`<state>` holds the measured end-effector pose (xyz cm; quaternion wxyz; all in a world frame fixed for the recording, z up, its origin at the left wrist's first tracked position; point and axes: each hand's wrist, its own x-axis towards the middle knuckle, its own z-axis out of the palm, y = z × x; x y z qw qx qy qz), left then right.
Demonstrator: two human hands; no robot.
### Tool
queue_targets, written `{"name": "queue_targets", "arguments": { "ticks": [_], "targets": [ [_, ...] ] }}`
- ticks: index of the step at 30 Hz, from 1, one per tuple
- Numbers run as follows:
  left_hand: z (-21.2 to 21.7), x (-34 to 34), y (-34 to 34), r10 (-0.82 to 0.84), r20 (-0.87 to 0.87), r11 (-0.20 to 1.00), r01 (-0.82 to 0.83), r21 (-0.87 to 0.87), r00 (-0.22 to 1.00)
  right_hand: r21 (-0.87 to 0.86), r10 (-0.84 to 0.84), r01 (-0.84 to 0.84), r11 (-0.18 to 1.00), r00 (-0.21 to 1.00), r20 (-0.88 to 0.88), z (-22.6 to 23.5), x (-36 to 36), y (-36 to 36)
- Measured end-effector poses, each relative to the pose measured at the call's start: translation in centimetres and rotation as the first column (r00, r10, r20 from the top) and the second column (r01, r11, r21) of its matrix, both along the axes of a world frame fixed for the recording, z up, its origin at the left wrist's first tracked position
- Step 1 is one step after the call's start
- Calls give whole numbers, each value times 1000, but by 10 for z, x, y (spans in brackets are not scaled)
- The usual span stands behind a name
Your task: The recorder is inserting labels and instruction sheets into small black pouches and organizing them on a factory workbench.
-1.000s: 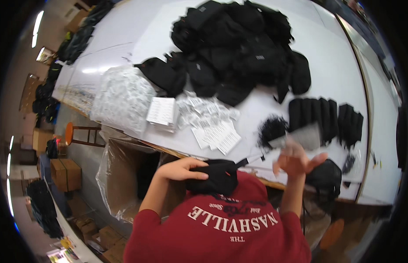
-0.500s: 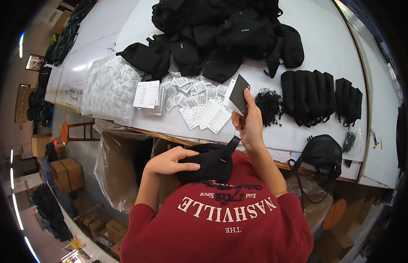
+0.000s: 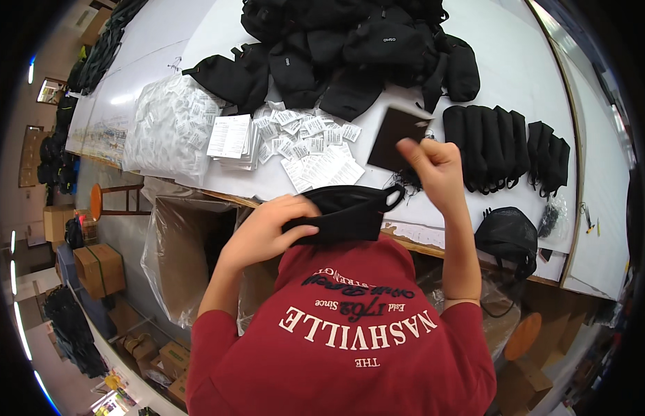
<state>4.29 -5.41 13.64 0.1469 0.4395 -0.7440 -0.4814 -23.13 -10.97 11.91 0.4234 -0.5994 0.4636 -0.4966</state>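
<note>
The left hand [image 3: 267, 229] is closed over a small black fabric pouch [image 3: 343, 211] pressed against the person's chest, just below the near edge of the white worktable [image 3: 516, 76]. The pouch lies with its long axis running left to right; its open, loop-like end points to the person's right, toward the other forearm, while the hand covers its left end.

The right hand [image 3: 433, 170] is raised over the table edge, fingers pinched on the lower corner of a flat, dark square card [image 3: 395, 139]. The card stands tilted, its upper corner aimed away toward the heap of black fabric bags [image 3: 350, 41] at the far side of the table. Its surface looks like stiff board or plastic, though the view is too coarse to be sure.

Left of the card lie scattered small white paper packets [image 3: 308, 135] and a stack of white printed leaflets [image 3: 229, 139]; a clear plastic bag of white sachets [image 3: 163, 125] sits further left. To the right stands a row of folded black pouches [image 3: 489, 142].
</note>
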Motion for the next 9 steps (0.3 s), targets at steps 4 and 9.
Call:
{"name": "queue_targets", "arguments": {
  "ticks": [4, 9],
  "targets": [
    [-2, -29, -1, 83, -48, 942, -94, -321, 995, -110, 231, -375, 921, 749, -621, 28, 16, 10],
    [-11, -25, -8, -356, 90, 873, 365, -322, 930, 178, 454, -531, 828, 450, -769, -6, 24, 28]
  ]
}}
